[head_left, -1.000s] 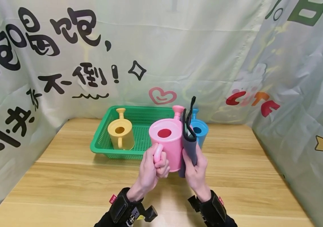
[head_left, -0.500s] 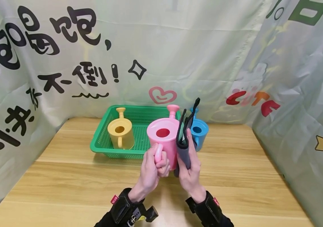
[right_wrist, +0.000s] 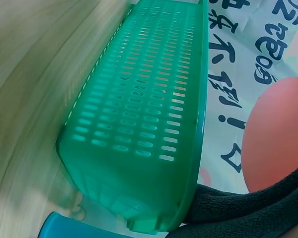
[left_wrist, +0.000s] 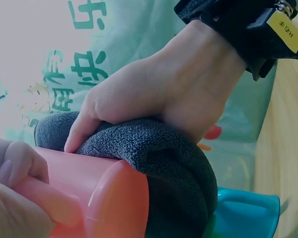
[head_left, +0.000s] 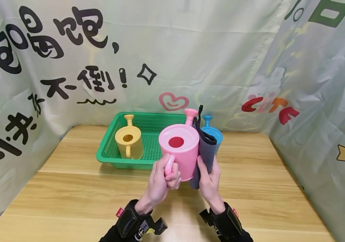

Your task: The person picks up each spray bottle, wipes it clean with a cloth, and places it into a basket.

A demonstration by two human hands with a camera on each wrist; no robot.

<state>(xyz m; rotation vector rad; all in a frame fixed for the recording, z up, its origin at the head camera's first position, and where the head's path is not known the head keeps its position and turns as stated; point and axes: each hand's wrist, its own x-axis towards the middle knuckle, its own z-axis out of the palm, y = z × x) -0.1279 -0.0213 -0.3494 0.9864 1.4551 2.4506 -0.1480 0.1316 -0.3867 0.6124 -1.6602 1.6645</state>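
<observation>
My left hand (head_left: 160, 179) grips the pink can (head_left: 185, 163). Beside it, my right hand (head_left: 211, 181) shifts outward, gripping the gray cloth (head_left: 206, 148); wiping seems underway.

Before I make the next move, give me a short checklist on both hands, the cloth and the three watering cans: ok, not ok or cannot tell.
1. Left hand gripping the handle of the pink can: ok.
2. Right hand holding the grey cloth: ok.
3. Cloth against the pink can's side: ok, the left wrist view shows it.
4. Yellow can upright inside the green basket: ok.
5. Blue can unobstructed in the head view: not ok, the cloth partly covers it.
6. Pink can empty: cannot tell.
</observation>
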